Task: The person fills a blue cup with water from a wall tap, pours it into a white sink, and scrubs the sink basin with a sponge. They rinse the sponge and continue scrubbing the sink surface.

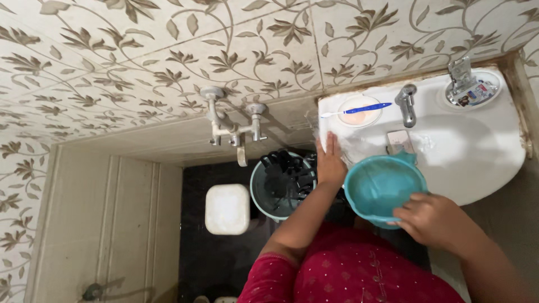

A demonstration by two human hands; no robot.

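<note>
My right hand (429,217) grips the near rim of a teal plastic mug (382,188), held tilted over the front edge of a white wash basin (477,157). My left hand (330,163) lies flat, fingers together, on the basin's wet left rim. Water spreads over the basin surface near the mug's spout. A blue and white toothbrush (359,109) rests across a round soap recess at the basin's back left. A chrome tap (406,104) stands at the basin's back middle.
Below the basin stands a pale green bucket (264,196) holding dark objects, with a white square stool (227,209) to its left on the dark floor. A wall tap set (233,126) juts from the leaf-patterned tiles. A soap dish with small items (474,90) sits at the basin's right.
</note>
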